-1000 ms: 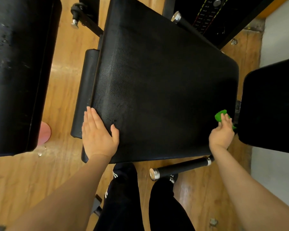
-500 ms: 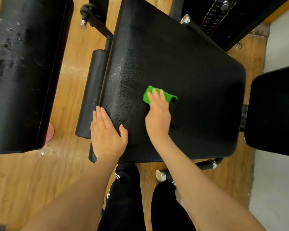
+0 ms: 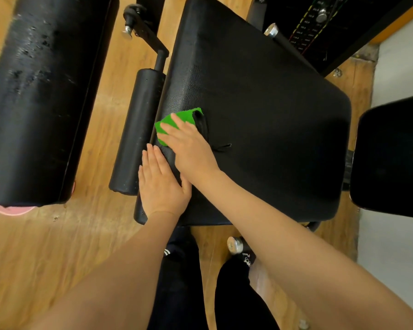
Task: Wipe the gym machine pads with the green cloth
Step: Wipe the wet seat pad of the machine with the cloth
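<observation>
right hand (image 3: pixel 191 148) is flat on the green cloth (image 3: pixel 177 120), fingers laid out straight and pressing it down onto the big seat pad (image 3: pixel 260 115), not curled around it at all. the cloth is sitting right at the pad's left edge, a bit of it looks like it's spilling over the side toward the small roller pad (image 3: pixel 138 132) that runs alongside. left hand (image 3: pixel 161 184) is also flat and relaxed, palm down on the near left corner of the same pad, holding nothing, just bracing. it's just behind the cloth hand, the two nearly touching at the thumb side. so here's the bit that matters imo: the cloth is jammed up against the left boundary, and pretty much all the open pad surface lies off to the right and up away from the body, toward the weight stack (image 3: pixel 320 25). the pad's long side runs away from the person, tilted a little to the right. so the right hand has nowhere left to go leftward, my guess is the next stroke has to go back right or slide up along that left edge. there's also a bigger pad (image 3: pixel 41 96) off to the left with speckles on it, and another pad (image 3: pixel 391 158) on the right, both well apart from the cloth.
</observation>
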Demonstrator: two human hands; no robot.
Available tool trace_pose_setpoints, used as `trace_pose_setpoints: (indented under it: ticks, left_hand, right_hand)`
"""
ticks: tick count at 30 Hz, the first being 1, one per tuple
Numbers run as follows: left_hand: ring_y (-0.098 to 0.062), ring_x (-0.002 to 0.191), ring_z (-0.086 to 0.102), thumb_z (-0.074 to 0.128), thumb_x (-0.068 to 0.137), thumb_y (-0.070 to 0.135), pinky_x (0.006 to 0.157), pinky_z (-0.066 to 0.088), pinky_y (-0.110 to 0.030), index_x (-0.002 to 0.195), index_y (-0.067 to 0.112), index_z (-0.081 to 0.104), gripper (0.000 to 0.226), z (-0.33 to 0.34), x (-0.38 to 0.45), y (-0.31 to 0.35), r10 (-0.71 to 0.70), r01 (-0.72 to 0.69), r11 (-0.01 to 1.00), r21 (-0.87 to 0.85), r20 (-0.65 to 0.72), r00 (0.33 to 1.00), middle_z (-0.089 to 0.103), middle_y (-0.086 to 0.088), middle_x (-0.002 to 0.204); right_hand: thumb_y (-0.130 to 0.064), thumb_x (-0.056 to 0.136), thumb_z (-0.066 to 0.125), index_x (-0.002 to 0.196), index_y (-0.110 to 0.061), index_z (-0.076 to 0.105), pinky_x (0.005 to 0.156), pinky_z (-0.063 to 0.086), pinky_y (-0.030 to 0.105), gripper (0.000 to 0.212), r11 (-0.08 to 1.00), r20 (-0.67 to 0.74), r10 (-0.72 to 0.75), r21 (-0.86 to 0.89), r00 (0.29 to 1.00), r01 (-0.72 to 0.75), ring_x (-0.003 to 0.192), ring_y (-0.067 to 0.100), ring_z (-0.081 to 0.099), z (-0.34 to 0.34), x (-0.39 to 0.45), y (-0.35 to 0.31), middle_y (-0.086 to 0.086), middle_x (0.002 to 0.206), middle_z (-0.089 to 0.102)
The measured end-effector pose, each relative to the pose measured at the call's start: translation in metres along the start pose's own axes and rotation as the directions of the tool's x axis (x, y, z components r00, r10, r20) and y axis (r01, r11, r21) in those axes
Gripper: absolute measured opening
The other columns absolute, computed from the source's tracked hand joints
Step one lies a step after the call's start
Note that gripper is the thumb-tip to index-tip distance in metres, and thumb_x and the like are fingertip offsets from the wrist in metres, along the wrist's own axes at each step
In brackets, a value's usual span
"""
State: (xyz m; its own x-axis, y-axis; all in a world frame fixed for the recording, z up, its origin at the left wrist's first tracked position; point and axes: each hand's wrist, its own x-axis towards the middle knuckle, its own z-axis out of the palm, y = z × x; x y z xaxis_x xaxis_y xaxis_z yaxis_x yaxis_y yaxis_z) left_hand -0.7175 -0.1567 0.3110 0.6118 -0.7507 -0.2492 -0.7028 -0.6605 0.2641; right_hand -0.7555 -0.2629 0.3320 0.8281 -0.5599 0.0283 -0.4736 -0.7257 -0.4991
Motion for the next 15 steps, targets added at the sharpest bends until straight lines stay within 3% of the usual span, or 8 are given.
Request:
trace_pose_setpoints:
  ticks: [2, 6, 10, 15]
  left_hand:
    - [-0.031, 0.148, 0.012, 0.027, 0.088, 0.044, 0.120, 0.014, -0.043, 0.151, -0.003, 0.012, 0.080, 0.000, 0.000, 0.000, 0.003, -0.003, 1.000, -0.008, -0.014, 1.000, 0.012, -0.020, 0.159]
    - [-0.034, 0.147, 0.017, 0.024, 0.086, 0.044, 0.118, 0.018, -0.046, 0.150, -0.005, 0.016, 0.082, -0.001, -0.001, 0.000, 0.009, -0.009, 1.000, -0.022, -0.027, 1.000, 0.017, -0.022, 0.158]
    - [-0.031, 0.148, 0.011, 0.034, 0.093, 0.039, 0.120, 0.015, -0.043, 0.152, -0.002, 0.011, 0.075, -0.005, -0.001, 0.003, -0.005, 0.005, 1.000, -0.003, -0.004, 1.000, 0.011, -0.018, 0.160]
    - [-0.028, 0.149, 0.007, 0.043, 0.096, 0.035, 0.121, 0.012, -0.041, 0.152, 0.000, 0.008, 0.075, -0.007, -0.002, 0.003, -0.013, 0.013, 1.000, 0.007, -0.002, 1.000, 0.007, -0.016, 0.161]
  right_hand:
    - [-0.003, 0.079, 0.043, 0.110, -0.001, 0.067, 0.101, 0.037, 0.047, 0.039, 0.999, -0.066, -0.026, 0.039, 0.997, 0.029, 0.123, 0.038, 0.048, 0.005, -0.020, 0.006, 0.014, 0.121, 0.063]
    - [0.002, 0.078, 0.040, 0.114, -0.004, 0.065, 0.102, 0.036, 0.040, 0.044, 0.998, -0.156, 0.049, 0.050, 0.986, -0.042, 0.122, 0.036, 0.050, 0.005, -0.064, 0.032, 0.013, 0.123, 0.062]
    - [0.021, 0.074, 0.052, 0.120, -0.005, 0.062, 0.105, 0.034, 0.042, 0.053, 0.968, -0.189, 0.250, 0.058, 0.950, -0.243, 0.128, 0.034, 0.044, 0.003, -0.107, 0.061, 0.012, 0.129, 0.057]
    - [0.020, 0.081, 0.047, 0.129, -0.009, 0.054, 0.107, 0.036, 0.050, 0.057, 0.861, -0.148, 0.508, 0.055, 0.849, -0.506, 0.137, 0.027, 0.032, -0.013, -0.152, 0.093, 0.007, 0.140, 0.048]
